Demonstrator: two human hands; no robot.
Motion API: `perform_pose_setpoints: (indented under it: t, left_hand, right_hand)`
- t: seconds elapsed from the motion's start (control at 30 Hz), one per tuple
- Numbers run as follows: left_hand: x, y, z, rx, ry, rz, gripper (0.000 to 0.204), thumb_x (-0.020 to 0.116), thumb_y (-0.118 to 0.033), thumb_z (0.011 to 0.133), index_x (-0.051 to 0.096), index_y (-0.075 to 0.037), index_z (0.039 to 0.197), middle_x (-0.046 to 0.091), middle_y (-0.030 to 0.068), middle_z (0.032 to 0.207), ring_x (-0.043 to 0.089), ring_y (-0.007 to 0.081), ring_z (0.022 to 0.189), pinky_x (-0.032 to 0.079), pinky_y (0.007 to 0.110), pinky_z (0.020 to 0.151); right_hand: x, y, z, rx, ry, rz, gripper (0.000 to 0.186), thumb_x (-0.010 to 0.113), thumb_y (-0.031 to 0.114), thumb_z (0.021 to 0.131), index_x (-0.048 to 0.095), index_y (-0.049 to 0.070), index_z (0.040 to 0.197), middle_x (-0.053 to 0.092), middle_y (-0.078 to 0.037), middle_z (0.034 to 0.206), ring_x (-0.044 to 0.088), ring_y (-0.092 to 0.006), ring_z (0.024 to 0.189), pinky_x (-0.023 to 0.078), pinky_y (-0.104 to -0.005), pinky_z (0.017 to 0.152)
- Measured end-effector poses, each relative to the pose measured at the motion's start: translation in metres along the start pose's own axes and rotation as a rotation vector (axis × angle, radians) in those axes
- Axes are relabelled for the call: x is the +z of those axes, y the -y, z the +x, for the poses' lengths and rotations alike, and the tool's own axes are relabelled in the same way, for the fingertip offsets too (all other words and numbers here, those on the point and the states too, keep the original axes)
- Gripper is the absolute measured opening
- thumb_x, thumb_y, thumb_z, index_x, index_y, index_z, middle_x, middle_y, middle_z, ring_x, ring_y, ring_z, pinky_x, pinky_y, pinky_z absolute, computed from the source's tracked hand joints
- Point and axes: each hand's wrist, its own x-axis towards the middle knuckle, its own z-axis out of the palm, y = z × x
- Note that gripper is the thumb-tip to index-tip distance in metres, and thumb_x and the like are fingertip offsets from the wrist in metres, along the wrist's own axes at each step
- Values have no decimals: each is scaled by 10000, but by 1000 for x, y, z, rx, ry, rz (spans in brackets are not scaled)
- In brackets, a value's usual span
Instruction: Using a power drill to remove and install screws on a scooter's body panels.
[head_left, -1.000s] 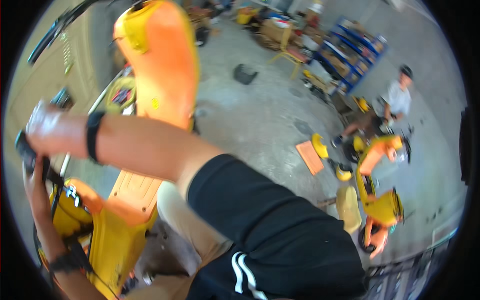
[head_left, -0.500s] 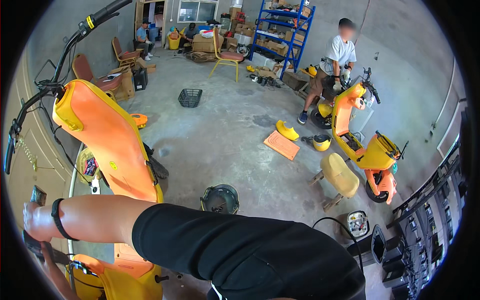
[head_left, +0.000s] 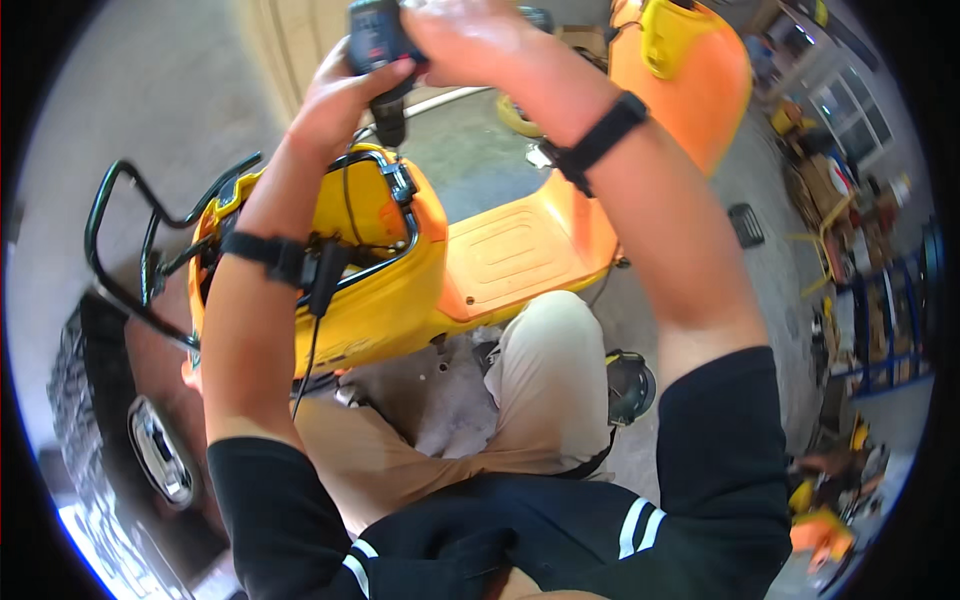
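Black tool [head_left: 378,40]: held in the left hand [head_left: 332,108], fingers wrapped round it. The right hand [head_left: 468,42] is beside it; its finger state cannot be told. Risk, as judged: a slackened left grip could drop the tool into the yellow scooter [head_left: 405,315], open nearer the wearer than the fingers. Appearance: dark casing, small reddish marks, narrow nose slanting down; top cut off.

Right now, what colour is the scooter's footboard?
The footboard is orange; it shows best in the head view.
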Motion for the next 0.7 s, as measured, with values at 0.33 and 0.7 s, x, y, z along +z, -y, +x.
perform_pose_setpoints:
  t: [0.33, 0.7]
  left_hand:
    - [5, 0, 1, -32, -26, 37, 471, 794, -186, 927, 582, -27, 1316, 702, 74, 1158, 661, 166, 1060, 508, 323, 962]
    - [3, 3, -9, -2, -55, 8, 487, 795, -168, 922, 570, -43, 1336, 696, 63, 1184, 653, 169, 1097, 501, 330, 973]
  right_hand:
    - [8, 0, 1, 27, -146, 10, 308, 750, 144, 730, 683, 2, 995, 722, -207, 976, 704, -400, 953, 570, -487, 843]
    - [6, 11, 3, -49, -189, -183, 293, 739, 138, 703, 656, 0, 947, 697, -193, 911, 704, -353, 883, 570, -431, 809]
